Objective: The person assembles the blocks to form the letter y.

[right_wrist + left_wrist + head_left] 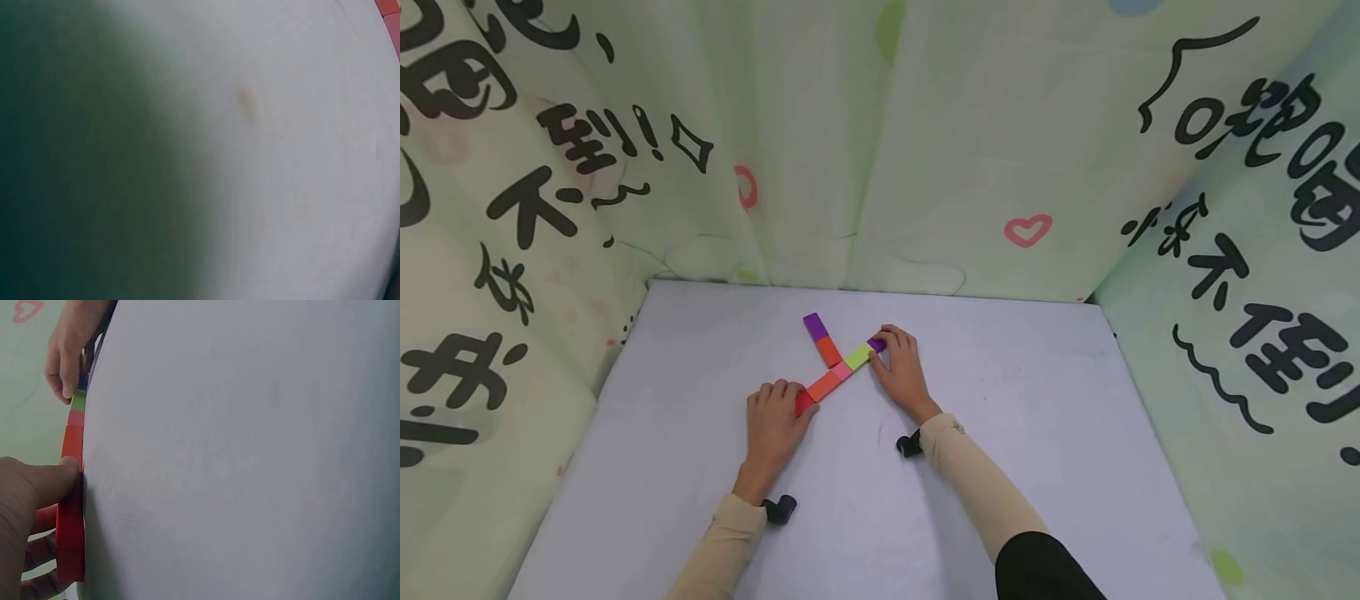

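Note:
A diagonal row of coloured blocks lies on the white table: red block, orange block, pink block, light green block and purple block. From near the pink one, a second orange block and a second purple block branch off to the upper left. My left hand pinches the red end, its thumb on the near side and fingers behind. At the opposite end my right hand holds the purple block between thumb and fingers, partly covering it.
Pale green curtains with black lettering rise behind the table and on both sides. A black wrist camera sits at the left wrist, and another black camera at the right one.

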The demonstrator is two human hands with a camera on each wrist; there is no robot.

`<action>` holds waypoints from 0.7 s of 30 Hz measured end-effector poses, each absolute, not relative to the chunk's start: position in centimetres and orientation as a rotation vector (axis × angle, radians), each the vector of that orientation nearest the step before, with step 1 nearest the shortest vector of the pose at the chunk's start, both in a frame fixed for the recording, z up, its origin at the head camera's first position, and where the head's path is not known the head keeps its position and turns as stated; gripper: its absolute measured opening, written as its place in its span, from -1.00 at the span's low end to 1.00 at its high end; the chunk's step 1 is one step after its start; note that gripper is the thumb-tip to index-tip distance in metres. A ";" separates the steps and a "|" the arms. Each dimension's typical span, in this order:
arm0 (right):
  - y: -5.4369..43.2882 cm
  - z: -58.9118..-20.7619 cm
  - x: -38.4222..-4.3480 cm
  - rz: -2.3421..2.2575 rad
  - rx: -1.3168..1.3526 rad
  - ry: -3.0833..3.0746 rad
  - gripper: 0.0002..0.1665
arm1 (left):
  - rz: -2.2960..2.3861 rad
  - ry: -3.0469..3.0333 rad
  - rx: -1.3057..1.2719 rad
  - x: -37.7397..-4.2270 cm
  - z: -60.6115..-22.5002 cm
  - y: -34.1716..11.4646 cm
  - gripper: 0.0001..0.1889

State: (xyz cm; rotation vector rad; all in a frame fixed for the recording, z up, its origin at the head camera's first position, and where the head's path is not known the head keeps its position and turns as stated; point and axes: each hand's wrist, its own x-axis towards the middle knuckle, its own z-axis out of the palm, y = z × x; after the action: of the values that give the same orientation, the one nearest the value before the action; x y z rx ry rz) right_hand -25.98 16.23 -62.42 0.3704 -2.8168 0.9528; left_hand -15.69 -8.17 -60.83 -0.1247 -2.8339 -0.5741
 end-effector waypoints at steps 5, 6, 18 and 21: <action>16.2 -62.4 -26.1 0.949 0.371 -2.810 -0.61 | -0.578 -2.793 -0.120 -15.7 -60.7 -8.0 -0.55; 16.2 -62.4 -26.1 0.946 0.372 -2.810 -0.61 | -0.582 -2.790 -0.119 -15.7 -60.7 -7.9 -0.56; 16.1 -62.7 -26.2 0.950 0.370 -2.812 -0.60 | -0.645 -2.793 -0.078 -15.8 -61.1 -7.8 -0.56; 16.1 -62.6 -26.1 0.953 0.359 -2.823 -0.60 | -0.648 -2.791 -0.077 -15.8 -61.0 -7.7 -0.56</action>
State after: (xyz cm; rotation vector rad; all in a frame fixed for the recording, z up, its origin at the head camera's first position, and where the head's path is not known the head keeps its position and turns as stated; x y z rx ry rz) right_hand -26.15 16.14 -62.65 0.3593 -2.8225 0.9532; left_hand -15.79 -7.70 -61.04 -0.0769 -2.7910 -0.6476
